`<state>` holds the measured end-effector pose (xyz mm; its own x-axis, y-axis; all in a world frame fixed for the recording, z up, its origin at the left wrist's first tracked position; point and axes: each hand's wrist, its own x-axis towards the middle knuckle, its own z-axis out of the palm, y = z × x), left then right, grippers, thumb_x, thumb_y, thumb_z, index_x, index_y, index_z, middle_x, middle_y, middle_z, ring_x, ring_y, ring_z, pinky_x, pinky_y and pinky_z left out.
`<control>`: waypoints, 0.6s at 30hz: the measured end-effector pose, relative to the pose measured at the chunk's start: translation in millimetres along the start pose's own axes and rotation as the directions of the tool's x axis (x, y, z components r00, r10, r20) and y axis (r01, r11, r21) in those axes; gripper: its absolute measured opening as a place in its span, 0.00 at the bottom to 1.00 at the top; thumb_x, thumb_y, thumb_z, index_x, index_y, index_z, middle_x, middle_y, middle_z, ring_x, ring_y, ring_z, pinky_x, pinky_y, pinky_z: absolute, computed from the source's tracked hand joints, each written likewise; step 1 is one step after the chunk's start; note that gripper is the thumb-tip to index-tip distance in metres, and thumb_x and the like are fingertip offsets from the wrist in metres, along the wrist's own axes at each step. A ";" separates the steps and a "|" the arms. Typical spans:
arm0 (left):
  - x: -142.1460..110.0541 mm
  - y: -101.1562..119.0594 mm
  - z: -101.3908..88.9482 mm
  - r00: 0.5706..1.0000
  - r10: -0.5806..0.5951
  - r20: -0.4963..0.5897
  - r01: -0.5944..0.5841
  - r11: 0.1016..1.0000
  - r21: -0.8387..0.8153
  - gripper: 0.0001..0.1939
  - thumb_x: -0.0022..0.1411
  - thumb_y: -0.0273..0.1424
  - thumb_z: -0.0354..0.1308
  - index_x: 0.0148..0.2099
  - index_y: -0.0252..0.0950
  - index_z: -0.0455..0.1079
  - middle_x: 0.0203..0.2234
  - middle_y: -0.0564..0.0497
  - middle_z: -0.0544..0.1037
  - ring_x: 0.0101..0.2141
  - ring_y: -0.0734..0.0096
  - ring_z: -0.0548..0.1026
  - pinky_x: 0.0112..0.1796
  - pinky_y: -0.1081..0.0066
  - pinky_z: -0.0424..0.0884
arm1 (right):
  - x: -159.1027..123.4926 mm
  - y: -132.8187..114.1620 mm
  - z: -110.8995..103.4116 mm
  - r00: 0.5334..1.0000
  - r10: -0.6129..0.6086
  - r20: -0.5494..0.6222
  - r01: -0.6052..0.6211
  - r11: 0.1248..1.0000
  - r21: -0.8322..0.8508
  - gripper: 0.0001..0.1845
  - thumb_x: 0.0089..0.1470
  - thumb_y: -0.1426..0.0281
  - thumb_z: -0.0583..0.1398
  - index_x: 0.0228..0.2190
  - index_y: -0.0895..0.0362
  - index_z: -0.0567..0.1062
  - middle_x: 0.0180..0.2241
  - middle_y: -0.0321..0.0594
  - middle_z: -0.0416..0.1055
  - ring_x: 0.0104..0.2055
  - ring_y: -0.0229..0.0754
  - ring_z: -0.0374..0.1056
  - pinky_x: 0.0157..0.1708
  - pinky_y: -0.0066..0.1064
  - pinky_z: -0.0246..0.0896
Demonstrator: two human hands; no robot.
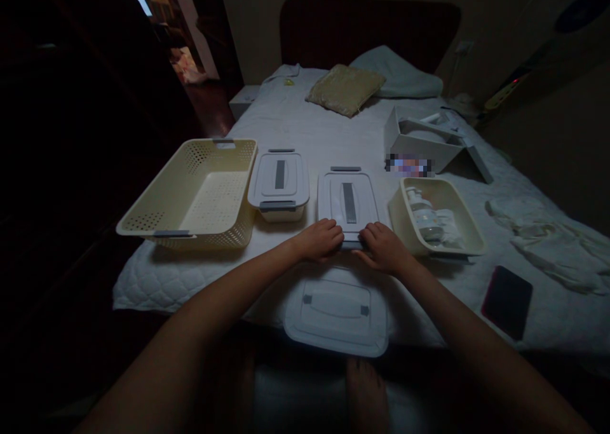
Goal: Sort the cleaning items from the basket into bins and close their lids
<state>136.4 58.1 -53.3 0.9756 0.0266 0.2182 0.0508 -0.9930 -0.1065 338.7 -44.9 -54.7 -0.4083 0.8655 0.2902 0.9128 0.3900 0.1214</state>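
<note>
A lidded storage box (361, 199) with a grey handle strip on its pale lid stands on the bed in front of me. My left hand (321, 240) is closed over the left part of its near edge, fingers curled on the lid. At the right part of that edge my right hand (381, 246) is curled the same way, its thumb lower down by the grey front latch. The two hands partly hide the latch and the box's near side. Closer to me lies a loose pale lid (336, 313) at the bed's edge.
To the left stand a smaller lidded box (295, 180) and a large cream basket (219, 199). On the right are an open bin (469, 230) with several bottles, a dark tablet or phone (508, 300), crumpled cloth (557, 243) and a white open box (395, 135). A cushion (343, 88) lies farther back.
</note>
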 end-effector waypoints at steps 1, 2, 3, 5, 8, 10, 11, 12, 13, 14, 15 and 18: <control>-0.8 0.9 1.0 1.000 -0.008 -0.006 0.008 1.000 -0.005 0.13 0.60 0.35 0.49 0.39 0.30 0.67 0.34 0.41 0.71 0.36 0.60 0.65 0.36 0.62 0.60 | -0.6 -0.8 0.6 1.000 0.013 -0.004 -0.013 1.000 0.008 0.19 0.55 0.56 0.52 0.30 0.60 0.68 0.30 0.47 0.63 0.33 0.46 0.56 0.35 0.36 0.51; -1.6 1.8 2.2 1.000 -0.021 -0.013 0.020 1.000 -0.008 0.14 0.60 0.36 0.48 0.39 0.30 0.67 0.34 0.41 0.70 0.35 0.60 0.65 0.36 0.62 0.60 | -1.3 -1.4 1.1 1.000 0.027 -0.012 -0.026 0.999 0.018 0.19 0.55 0.55 0.52 0.30 0.60 0.69 0.30 0.47 0.64 0.33 0.46 0.55 0.35 0.36 0.52; -2.4 2.7 3.6 0.999 -0.037 -0.021 0.037 0.999 -0.011 0.15 0.61 0.37 0.47 0.39 0.30 0.67 0.34 0.41 0.70 0.36 0.60 0.65 0.36 0.62 0.61 | -2.0 -1.8 1.5 0.999 0.041 -0.021 -0.040 0.999 0.029 0.19 0.54 0.55 0.52 0.30 0.60 0.69 0.30 0.47 0.64 0.33 0.46 0.56 0.35 0.37 0.52; -4.2 3.9 6.3 0.996 -0.079 -0.039 0.078 0.997 -0.022 0.17 0.63 0.39 0.45 0.40 0.30 0.67 0.34 0.40 0.70 0.36 0.60 0.66 0.37 0.62 0.62 | -3.3 -1.7 1.7 0.997 0.072 -0.041 -0.070 0.996 0.062 0.19 0.54 0.55 0.53 0.30 0.60 0.69 0.30 0.47 0.64 0.33 0.46 0.56 0.35 0.37 0.53; -8.8 4.6 9.3 0.989 -0.129 -0.078 0.122 0.988 -0.090 0.18 0.64 0.39 0.43 0.41 0.31 0.66 0.35 0.40 0.71 0.38 0.60 0.67 0.40 0.61 0.64 | -4.7 0.7 0.0 0.986 0.146 -0.074 -0.132 0.977 0.168 0.15 0.55 0.59 0.53 0.30 0.59 0.69 0.30 0.46 0.65 0.34 0.46 0.58 0.35 0.37 0.55; -13.7 6.7 9.7 0.979 -0.158 -0.127 0.134 0.974 -0.183 0.18 0.64 0.40 0.44 0.45 0.31 0.65 0.39 0.39 0.70 0.42 0.60 0.67 0.43 0.59 0.65 | -5.1 3.7 -1.6 0.971 0.212 -0.109 -0.180 0.952 0.248 0.12 0.57 0.63 0.52 0.31 0.58 0.69 0.31 0.45 0.66 0.35 0.45 0.59 0.36 0.36 0.56; -16.2 9.0 9.7 0.967 -0.197 -0.160 0.155 0.958 -0.242 0.18 0.63 0.40 0.46 0.47 0.32 0.64 0.41 0.39 0.70 0.45 0.59 0.66 0.46 0.57 0.65 | -5.1 5.7 -2.2 0.961 0.244 -0.132 -0.201 0.940 0.276 0.11 0.57 0.64 0.51 0.31 0.58 0.69 0.31 0.45 0.66 0.36 0.45 0.60 0.37 0.37 0.57; -18.4 12.3 9.9 0.944 -0.265 -0.194 0.198 0.931 -0.307 0.18 0.63 0.40 0.47 0.49 0.32 0.63 0.45 0.38 0.68 0.49 0.58 0.65 0.48 0.56 0.64 | -4.9 8.2 -2.5 0.948 0.278 -0.156 -0.223 0.929 0.295 0.10 0.57 0.65 0.51 0.32 0.58 0.69 0.33 0.46 0.67 0.37 0.45 0.61 0.39 0.37 0.58; -19.9 16.5 10.5 0.905 -0.362 -0.222 0.262 0.888 -0.379 0.19 0.62 0.40 0.49 0.51 0.33 0.61 0.48 0.37 0.66 0.52 0.57 0.63 0.50 0.54 0.63 | -4.5 11.1 -2.4 0.930 0.318 -0.183 -0.251 0.916 0.312 0.10 0.57 0.65 0.52 0.33 0.58 0.69 0.34 0.46 0.67 0.39 0.46 0.61 0.41 0.39 0.59; -20.6 21.3 11.9 0.834 -0.496 -0.242 0.353 0.816 -0.458 0.21 0.61 0.40 0.50 0.52 0.33 0.60 0.51 0.36 0.64 0.55 0.56 0.60 0.52 0.53 0.61 | -3.9 14.7 -1.8 0.906 0.369 -0.210 -0.288 0.897 0.336 0.10 0.56 0.65 0.52 0.34 0.58 0.69 0.36 0.47 0.67 0.41 0.47 0.62 0.42 0.40 0.59; -20.3 26.3 13.9 0.738 -0.631 -0.240 0.438 0.718 -0.541 0.22 0.61 0.40 0.51 0.53 0.34 0.60 0.53 0.36 0.62 0.57 0.56 0.57 0.54 0.53 0.58 | -2.9 19.0 -0.5 0.871 0.436 -0.227 -0.335 0.865 0.375 0.11 0.56 0.64 0.53 0.36 0.58 0.69 0.38 0.48 0.67 0.42 0.47 0.62 0.43 0.41 0.60; -13.8 39.7 22.2 0.419 -0.908 -0.030 0.545 0.278 -0.791 0.24 0.58 0.42 0.54 0.53 0.35 0.60 0.55 0.38 0.60 0.58 0.56 0.57 0.55 0.55 0.57 | 2.6 36.5 6.3 0.696 0.698 -0.167 -0.522 0.652 0.551 0.16 0.53 0.61 0.54 0.40 0.58 0.68 0.42 0.49 0.66 0.43 0.47 0.64 0.41 0.40 0.63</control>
<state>129.7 20.8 -82.0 0.3557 0.9090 0.2174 0.3764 -0.3522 0.8569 370.9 -26.3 -55.5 0.3548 0.8220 0.4455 0.8034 -0.0243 -0.5949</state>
